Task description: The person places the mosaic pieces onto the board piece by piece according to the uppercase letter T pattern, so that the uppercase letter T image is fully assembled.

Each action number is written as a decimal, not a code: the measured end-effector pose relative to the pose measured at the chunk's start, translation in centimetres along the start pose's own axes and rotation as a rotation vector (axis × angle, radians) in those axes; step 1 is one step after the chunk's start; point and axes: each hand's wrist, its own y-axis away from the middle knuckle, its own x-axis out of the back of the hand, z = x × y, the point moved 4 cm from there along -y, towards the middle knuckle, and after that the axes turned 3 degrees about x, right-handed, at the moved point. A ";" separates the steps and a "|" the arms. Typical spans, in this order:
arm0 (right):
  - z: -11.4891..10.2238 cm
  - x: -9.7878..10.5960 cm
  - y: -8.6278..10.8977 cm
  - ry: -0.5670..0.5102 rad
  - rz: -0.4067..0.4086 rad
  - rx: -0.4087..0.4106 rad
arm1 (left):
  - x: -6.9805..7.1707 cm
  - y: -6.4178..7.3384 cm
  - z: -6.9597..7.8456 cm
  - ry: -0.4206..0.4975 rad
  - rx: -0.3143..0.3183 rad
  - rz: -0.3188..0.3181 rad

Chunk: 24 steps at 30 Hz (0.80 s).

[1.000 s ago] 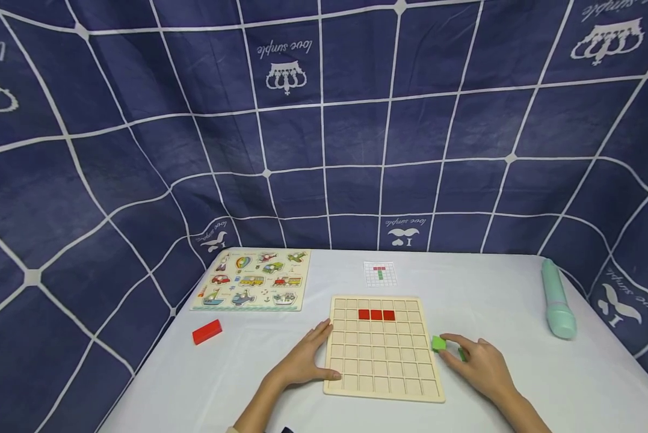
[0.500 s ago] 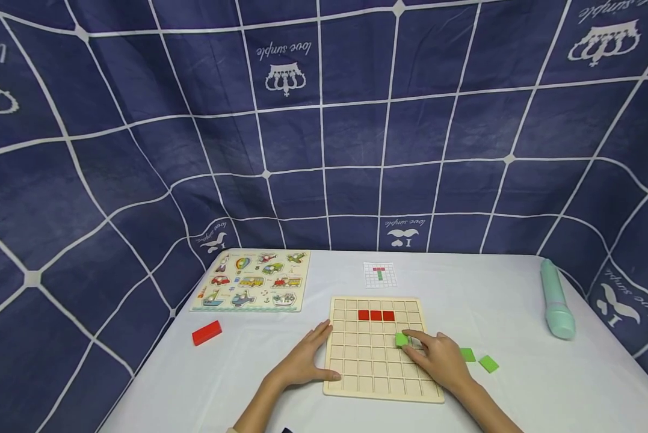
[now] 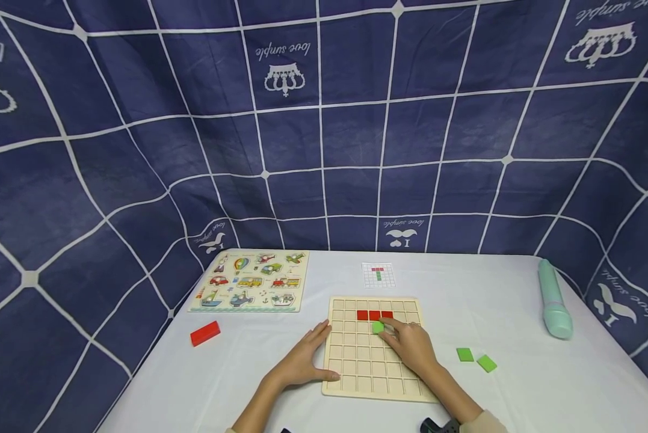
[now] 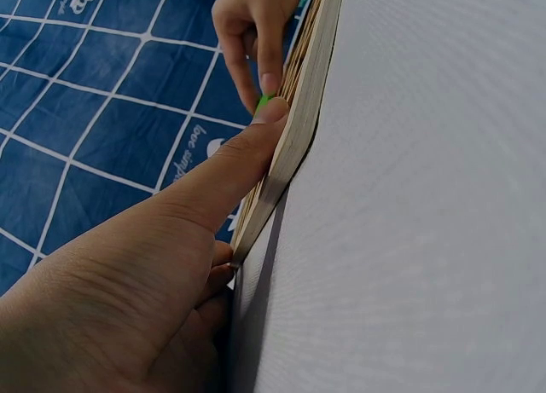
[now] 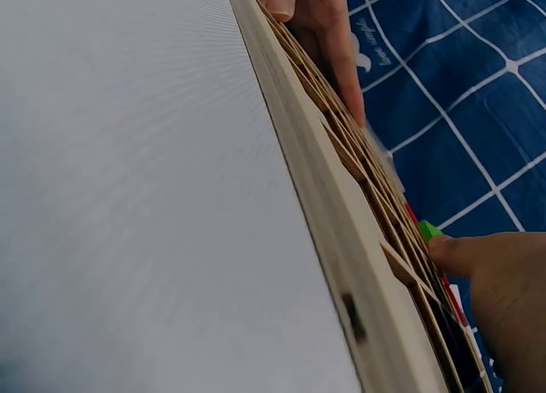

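Note:
A square wooden grid board (image 3: pixel 356 385) lies on the white table. Three red tiles (image 3: pixel 375 315) sit side by side in one of its far rows. My right hand (image 3: pixel 413 346) pinches a green square tile (image 3: pixel 377 327) between thumb and fingers, just in front of the middle red tile. The same green tile (image 5: pixel 429 231) looks tilted at the thumb tip in the right wrist view. With fingers spread, my left hand (image 3: pixel 304 358) rests along the board's left side, its thumb (image 4: pixel 247 146) over the rim near the front corner.
Two loose green tiles (image 3: pixel 475 359) lie right of the board. A card with a red and green T pattern (image 3: pixel 379 275) lies behind it. At left are a picture puzzle board (image 3: pixel 250 281) and a red block (image 3: pixel 205 333); a mint-green bottle-like object (image 3: pixel 555 300) lies far right.
My right hand has carried the green tile leftward from beside the board to the cell area below the middle red tile. The left hand has stayed in place.

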 end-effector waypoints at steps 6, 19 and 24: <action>0.1 -0.6 -0.4 -0.008 -0.013 -0.029 | 0.1 0.0 0.1 -0.002 0.005 -0.007; 0.3 -0.8 -0.5 -0.052 -0.064 -0.056 | 0.2 0.1 0.1 0.000 0.010 -0.017; 0.4 -1.0 -0.4 -0.051 -0.075 -0.060 | 0.1 0.1 0.1 0.008 0.011 -0.019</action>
